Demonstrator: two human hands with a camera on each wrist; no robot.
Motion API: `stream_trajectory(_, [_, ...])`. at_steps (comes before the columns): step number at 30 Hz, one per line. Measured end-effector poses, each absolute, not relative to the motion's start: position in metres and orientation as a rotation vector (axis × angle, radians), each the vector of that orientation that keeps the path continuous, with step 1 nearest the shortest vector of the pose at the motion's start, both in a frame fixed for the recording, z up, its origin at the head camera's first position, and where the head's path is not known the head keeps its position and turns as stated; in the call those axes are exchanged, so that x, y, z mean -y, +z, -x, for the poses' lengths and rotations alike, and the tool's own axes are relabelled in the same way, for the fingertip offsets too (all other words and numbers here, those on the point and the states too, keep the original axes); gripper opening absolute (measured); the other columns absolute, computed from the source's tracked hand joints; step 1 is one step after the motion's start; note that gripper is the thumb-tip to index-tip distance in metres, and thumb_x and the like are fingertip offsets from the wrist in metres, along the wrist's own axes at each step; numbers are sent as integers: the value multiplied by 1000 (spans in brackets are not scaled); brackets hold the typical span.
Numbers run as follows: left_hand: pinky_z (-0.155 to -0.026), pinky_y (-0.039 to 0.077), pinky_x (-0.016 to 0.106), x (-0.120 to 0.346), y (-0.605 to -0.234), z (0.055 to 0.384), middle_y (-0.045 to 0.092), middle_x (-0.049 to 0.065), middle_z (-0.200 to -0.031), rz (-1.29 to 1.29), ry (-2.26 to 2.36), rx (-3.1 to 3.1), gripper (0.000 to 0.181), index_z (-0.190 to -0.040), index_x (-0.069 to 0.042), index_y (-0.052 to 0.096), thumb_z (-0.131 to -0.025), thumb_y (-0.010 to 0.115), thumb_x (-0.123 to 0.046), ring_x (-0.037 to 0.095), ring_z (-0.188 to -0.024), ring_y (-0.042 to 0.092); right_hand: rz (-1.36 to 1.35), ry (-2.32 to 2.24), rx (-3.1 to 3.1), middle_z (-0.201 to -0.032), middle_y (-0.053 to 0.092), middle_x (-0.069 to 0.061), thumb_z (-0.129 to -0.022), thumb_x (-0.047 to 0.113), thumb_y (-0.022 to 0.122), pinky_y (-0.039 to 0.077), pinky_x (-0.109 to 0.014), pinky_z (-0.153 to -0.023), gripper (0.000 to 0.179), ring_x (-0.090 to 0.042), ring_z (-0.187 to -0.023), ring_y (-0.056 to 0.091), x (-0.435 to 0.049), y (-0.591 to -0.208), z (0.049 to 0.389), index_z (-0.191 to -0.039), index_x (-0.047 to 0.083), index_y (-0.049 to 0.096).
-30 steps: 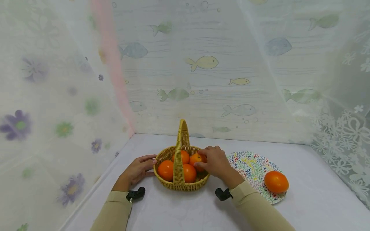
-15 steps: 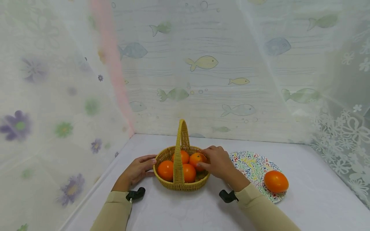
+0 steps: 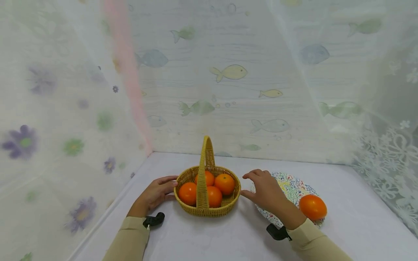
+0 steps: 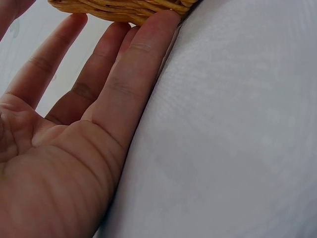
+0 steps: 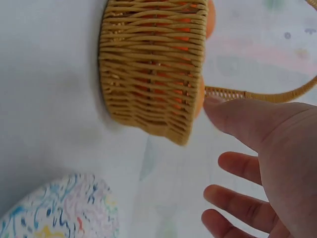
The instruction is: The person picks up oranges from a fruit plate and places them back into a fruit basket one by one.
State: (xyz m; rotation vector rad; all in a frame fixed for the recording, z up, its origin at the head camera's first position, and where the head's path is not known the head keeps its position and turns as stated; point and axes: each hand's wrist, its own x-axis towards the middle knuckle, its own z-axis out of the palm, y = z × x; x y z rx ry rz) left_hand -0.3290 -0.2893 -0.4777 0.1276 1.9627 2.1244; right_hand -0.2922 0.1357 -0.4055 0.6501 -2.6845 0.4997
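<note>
A yellow wicker basket (image 3: 209, 212) with a tall handle holds several round oranges (image 3: 224, 184). My left hand (image 3: 156, 193) rests against the basket's left side. In the left wrist view, fairly straight fingers (image 4: 131, 84) touch the woven wall low down. My right hand (image 3: 266, 192) is just right of the basket, its thumb and fingers spread and nothing between them. The right wrist view has its thumb (image 5: 242, 119) near the basket rim. Another orange fruit (image 3: 312, 207) lies on a round, colourfully patterned plate (image 3: 290, 185), partly covered by the right forearm.
A white cloth covers the table (image 3: 202, 239). Behind it hangs a curtain (image 3: 235, 108) printed with fish, and a flowered curtain (image 3: 65, 174) borders the left side. Lacy white fabric (image 3: 392, 170) hangs at the right.
My right hand has let go of the orange at the basket's right side and drawn back to the right, out of the basket. The left hand stays against the basket.
</note>
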Motion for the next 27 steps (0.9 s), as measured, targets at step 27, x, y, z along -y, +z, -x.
stream_trajectory(27, [-94,61,49,288,-478,330,70,7,-129,-104,2125,-1970,55,-149,-1,52,-101,69,-21,22,-112,70,-416,384,2632,-132,64,-22,-82,29,85,50,-73,-84,50,-52,-115,60,-239,-413,257,-126,12,69])
